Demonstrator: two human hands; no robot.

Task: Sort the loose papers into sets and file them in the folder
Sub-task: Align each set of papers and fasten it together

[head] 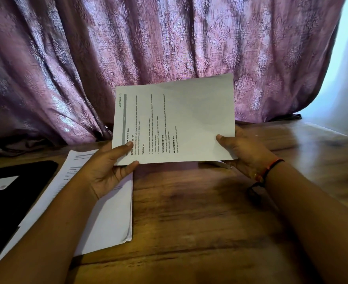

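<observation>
The left hand (pixel 109 169) pinches the lower left corner of a sheet (pixel 179 124), with the thumb on the front and a finger under the edge. The right hand (pixel 244 150) grips the lower right corner, thumb on the front and fingers behind. A red and black band (pixel 271 167) goes round the right wrist. The sheet is held up in the air above the brown wooden surface (pixel 199 212). It is turned sideways, so the print runs up the page. A stack (pixel 107 218) of white papers lies flat on the surface, under the left arm. A black folder (pixel 15 201) lies just left of the stack. A purple curtain (pixel 169 37) hangs behind it all.
</observation>
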